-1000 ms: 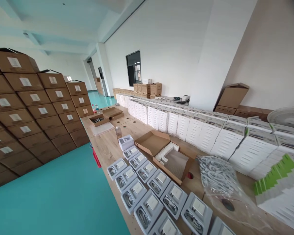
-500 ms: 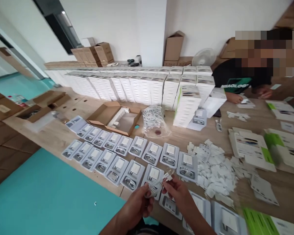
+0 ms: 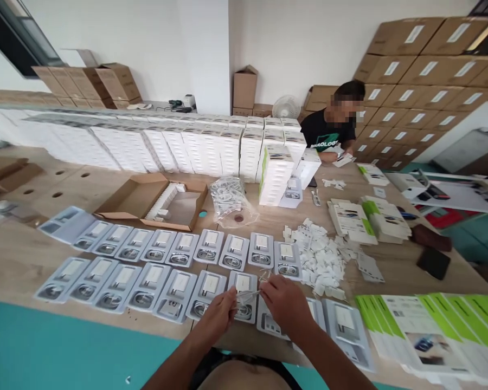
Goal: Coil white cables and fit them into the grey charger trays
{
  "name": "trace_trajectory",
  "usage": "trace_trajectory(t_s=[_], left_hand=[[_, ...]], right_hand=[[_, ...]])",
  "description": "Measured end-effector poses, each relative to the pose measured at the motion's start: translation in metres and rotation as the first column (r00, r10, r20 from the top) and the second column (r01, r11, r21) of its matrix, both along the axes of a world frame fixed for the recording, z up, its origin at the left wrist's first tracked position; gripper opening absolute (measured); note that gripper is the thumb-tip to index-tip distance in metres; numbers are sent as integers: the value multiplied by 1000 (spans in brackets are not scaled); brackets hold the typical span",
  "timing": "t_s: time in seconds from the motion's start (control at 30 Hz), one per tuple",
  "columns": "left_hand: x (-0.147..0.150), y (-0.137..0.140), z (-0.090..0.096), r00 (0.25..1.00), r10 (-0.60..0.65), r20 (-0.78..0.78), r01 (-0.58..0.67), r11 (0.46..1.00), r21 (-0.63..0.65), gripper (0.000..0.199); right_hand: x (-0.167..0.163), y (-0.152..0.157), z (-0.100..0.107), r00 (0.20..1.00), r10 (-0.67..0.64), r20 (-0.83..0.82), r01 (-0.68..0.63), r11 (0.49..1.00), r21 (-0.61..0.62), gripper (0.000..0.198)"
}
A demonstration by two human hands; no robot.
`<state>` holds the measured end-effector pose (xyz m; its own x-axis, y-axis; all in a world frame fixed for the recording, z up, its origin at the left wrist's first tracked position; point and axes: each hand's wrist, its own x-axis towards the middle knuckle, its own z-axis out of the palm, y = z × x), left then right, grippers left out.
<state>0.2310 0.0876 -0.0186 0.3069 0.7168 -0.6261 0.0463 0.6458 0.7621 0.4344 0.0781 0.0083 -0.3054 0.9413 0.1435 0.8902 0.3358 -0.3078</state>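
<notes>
A thin white cable [image 3: 248,296] stretches between my two hands, above a tray in the near row. My left hand [image 3: 219,317] pinches one end of it. The fingers of my right hand [image 3: 282,300] are closed on the other end, where thin white tips stick out; the grip is partly hidden. Under and around my hands lie grey plastic trays [image 3: 209,290] in two rows, most with a white block and a coiled cable. The tray [image 3: 173,295] to the left shows a printed card in its lower well, and so does one by my right hand.
Loose white paper pieces [image 3: 319,260] are heaped on the right. Beyond the trays are a clear bag of cables [image 3: 228,197], an open carton [image 3: 179,211] and stacked white boxes [image 3: 203,151]. Green-and-white boxes [image 3: 431,330] lie near right. A co-worker [image 3: 329,130] sits at the far side.
My view has swung to the right, so more brown cartons and green-and-white boxes show. The bunched cable is now drawn out between my hands, which have turned palm-down.
</notes>
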Motion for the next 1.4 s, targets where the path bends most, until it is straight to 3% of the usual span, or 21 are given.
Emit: trace_trajectory(t_s=[0.1, 0.2, 0.27, 0.37, 0.47, 0.53, 0.6, 0.67, 0.77, 0.87, 0.97, 1.03, 1.1, 1.2, 1.27, 1.4], left_hand=[[-3, 0, -9, 999, -3, 44, 4, 1000, -13, 55], [-3, -3, -13, 997, -7, 82, 10, 999, -31, 49], [-2, -5, -15, 996, -13, 92, 16, 999, -34, 47], [-1, -8, -16, 990, -15, 142, 23, 998, -51, 48], [0, -10, -18, 985, 10, 170, 1, 998, -63, 49], [-1, -11, -18, 979, 36, 200, -21, 997, -79, 48], [-1, -12, -18, 964, 64, 257, -37, 993, -108, 46], [-1, -11, -17, 952, 87, 295, -51, 990, -128, 46], [-2, -7, -15, 950, 105, 294, -84, 993, -83, 44], [-6, -2, -11, 977, 31, 212, -62, 988, 140, 39], [-11, 0, -6, 995, -60, 76, 28, 930, 367, 37], [-13, -1, -1, 995, -89, 51, 58, 897, 438, 35], [-13, -1, 3, 993, -102, 63, 61, 884, 464, 33], [-11, 1, 10, 993, -65, 101, 17, 908, 419, 38], [-10, 4, 16, 993, -44, 108, 6, 944, 328, 43], [-12, 9, 26, 982, -153, 111, 126, 967, 220, 40]], right_hand=[[-14, -6, 9, 998, -58, -28, 56, 995, -77, 17], [-30, -15, 12, 932, -215, -292, 147, 960, -237, 15], [-41, -19, 7, 809, -342, -479, 182, 919, -350, 17], [-55, -21, -9, 545, -487, -683, 158, 859, -486, 21], [-65, -24, -24, 309, -593, -743, 78, 795, -602, 27], [-69, -26, -28, 235, -629, -741, 16, 765, -644, 31], [-71, -28, -28, 280, -598, -751, 28, 787, -616, 31], [-71, -28, -28, 461, -514, -724, 153, 849, -505, 28], [-66, -27, -29, 731, -415, -542, 340, 910, -239, 19], [-55, -26, -25, 817, -323, -477, 367, 930, -3, 20], [-39, -23, -12, 878, -233, -419, 321, 935, 152, 28], [-29, -19, -3, 911, -207, -356, 259, 960, 103, 30], [-23, -14, 3, 916, -188, -354, 170, 982, -83, 23], [-23, -9, 5, 880, -211, -425, 91, 954, -285, 23], [-25, -8, 3, 870, -203, -450, 92, 962, -257, 20], [-26, -7, -5, 892, -132, -431, 76, 987, -144, 19]])
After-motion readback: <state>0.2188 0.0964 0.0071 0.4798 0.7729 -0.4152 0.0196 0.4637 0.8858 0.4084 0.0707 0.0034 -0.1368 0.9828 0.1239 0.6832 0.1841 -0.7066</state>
